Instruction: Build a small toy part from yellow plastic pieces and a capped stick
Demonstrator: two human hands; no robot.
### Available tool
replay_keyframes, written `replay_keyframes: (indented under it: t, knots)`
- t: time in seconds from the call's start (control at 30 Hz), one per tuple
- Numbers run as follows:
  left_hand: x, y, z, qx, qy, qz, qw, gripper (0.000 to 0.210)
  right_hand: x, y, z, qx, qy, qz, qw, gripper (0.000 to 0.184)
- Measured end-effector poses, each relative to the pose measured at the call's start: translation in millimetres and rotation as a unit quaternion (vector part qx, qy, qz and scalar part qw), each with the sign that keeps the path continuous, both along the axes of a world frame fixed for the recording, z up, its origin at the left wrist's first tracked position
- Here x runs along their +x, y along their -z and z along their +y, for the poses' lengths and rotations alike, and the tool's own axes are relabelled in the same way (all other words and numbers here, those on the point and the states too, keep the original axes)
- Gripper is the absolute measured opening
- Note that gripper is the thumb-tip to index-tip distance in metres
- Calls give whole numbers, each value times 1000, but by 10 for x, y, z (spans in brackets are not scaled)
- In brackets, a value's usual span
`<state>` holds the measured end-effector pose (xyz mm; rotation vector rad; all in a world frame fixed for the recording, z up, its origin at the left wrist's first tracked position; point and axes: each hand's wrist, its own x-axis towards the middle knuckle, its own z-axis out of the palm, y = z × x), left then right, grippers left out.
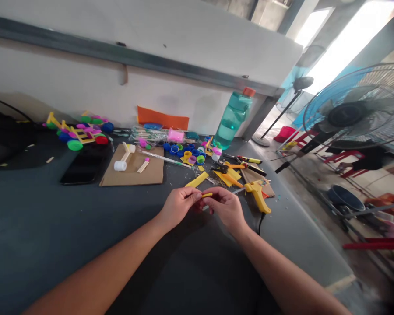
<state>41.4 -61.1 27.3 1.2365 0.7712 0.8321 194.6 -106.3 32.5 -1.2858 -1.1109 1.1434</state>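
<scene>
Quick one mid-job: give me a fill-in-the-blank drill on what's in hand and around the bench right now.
1. Both hands, left hand and right hand, pinch a small stick coloured ____.
2. The glue gun lies to the ____ of the right hand.
3. The white bottle cap rests on a sheet of ____.
4. The teal water bottle has a cap coloured ____.

Missing words: yellow; right; cardboard; orange

A dark grey worktable (46,227) set against a white wall is shown strewn with craft materials. A flat brown cardboard sheet (134,173) is laid near its middle, flanked by a black smartphone (82,168). Coloured plastic bottle caps (187,153), yellow foam strips (197,180), a yellow glue gun (258,194) and a teal water bottle (233,120) are scattered beyond.
</scene>
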Motion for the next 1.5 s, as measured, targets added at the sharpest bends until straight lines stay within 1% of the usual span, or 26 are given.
replay_keyframes:
  t: [0.13,0.33,0.43,0.53,0.7,0.93,1.03,1.17,1.33,1.5]
  knots:
    - [16,-8,-35,12,8,11,1000,27,16,6,-24,5,22,-18,1000,16]
    - [19,70,-45,6,10,8,1000,30,55,50,-25,19,37,-38,998,15]
    - [10,89,-37,19,14,15,1000,26,58,51,-20,19,46,-33,998,15]
    - [-1,79,-34,44,3,38,998,22,38,37,-18,19,46,-15,999,15]
    - [-12,41,-41,71,-30,56,995,20,3,33,-19,17,40,3,999,24]
    - [-3,-10,-37,42,-67,37,996,18,4,54,-11,17,29,-7,999,27]
    - [4,-2,-35,34,-70,29,997,18,17,66,-11,25,29,-15,999,28]
    - [9,30,-33,22,-83,13,996,19,39,90,-17,37,37,-25,998,21]
    - [9,45,-30,21,-95,8,995,20,48,80,-15,16,45,-60,997,22]
    - [6,34,-28,28,-94,12,995,19,53,41,-29,11,47,-82,995,16]
